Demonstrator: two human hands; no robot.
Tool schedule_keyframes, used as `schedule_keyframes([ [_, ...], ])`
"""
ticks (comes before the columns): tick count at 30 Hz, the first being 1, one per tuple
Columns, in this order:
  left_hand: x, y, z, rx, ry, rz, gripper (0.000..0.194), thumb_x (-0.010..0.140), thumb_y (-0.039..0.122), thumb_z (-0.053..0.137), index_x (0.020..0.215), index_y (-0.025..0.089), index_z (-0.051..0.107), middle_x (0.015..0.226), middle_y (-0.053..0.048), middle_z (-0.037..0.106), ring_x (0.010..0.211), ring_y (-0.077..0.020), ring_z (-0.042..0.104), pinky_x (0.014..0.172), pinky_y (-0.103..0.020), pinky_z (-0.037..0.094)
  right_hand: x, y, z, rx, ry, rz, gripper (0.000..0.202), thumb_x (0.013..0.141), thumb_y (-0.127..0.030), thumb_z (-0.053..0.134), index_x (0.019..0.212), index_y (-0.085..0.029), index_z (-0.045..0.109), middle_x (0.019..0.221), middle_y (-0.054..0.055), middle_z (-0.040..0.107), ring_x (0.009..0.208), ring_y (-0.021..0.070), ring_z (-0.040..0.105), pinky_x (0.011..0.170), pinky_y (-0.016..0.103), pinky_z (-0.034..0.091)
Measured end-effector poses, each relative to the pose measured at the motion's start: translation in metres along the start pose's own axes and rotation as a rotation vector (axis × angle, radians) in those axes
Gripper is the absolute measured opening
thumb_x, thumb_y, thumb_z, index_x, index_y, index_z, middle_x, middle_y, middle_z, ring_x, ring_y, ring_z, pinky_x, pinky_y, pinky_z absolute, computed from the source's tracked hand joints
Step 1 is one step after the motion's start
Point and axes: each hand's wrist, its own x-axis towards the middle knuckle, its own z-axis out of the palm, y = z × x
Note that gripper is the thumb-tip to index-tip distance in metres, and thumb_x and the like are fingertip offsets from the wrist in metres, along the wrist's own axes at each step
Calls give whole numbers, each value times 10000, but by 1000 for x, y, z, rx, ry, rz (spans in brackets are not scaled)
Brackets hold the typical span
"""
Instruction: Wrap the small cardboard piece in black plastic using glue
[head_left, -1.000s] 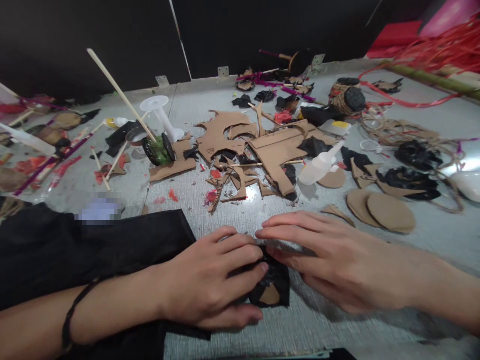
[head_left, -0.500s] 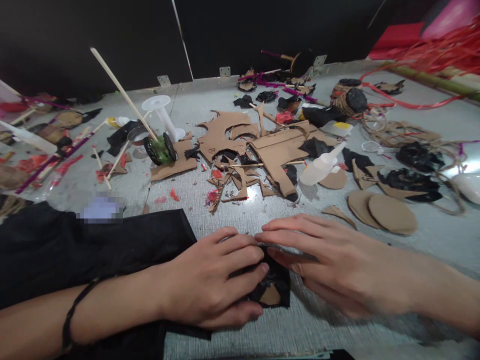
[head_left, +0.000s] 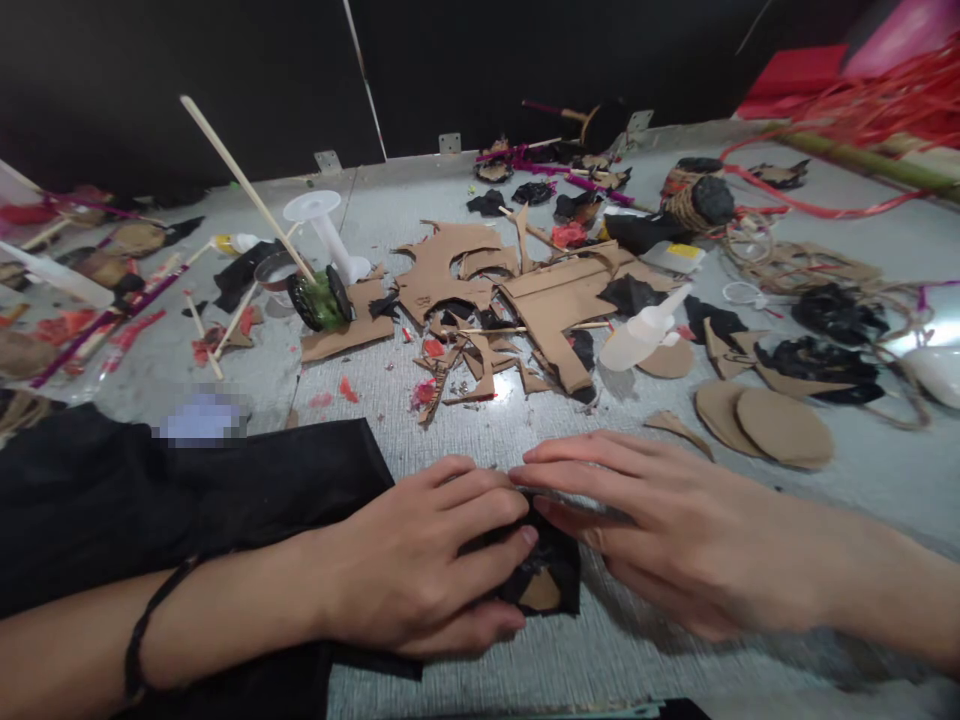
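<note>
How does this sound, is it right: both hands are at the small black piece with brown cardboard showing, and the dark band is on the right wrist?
Not quite: the head view shows the dark band on the wrist of the left hand, not the right hand. Both hands are indeed at the small black piece with brown cardboard showing.

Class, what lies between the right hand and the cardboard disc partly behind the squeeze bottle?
In the head view, a narrow curved cardboard scrap lies between the right hand and that disc.
</note>
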Motion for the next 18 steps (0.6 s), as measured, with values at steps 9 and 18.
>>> schedule_keyframes([
  [9, 3, 1, -1, -7, 5, 13, 417, 1212, 373, 441, 1265, 58, 709, 1156, -137, 800, 1172, -298, 707, 969, -445, 572, -3, -2, 3, -22, -2, -2, 348, 911, -154, 662, 1216, -73, 811, 1491, 203, 730, 1496, 345, 593, 1250, 475, 538],
  [18, 2, 2, -3, 72, -39, 62, 431, 1218, 367, 426, 1192, 94, 758, 1202, -96, 799, 1191, -274, 682, 1026, -438, 519, -2, -3, 4, -59, 29, -19, 323, 986, -167, 577, 1164, -76, 829, 1442, 182, 763, 1439, 331, 631, 1220, 448, 559],
])
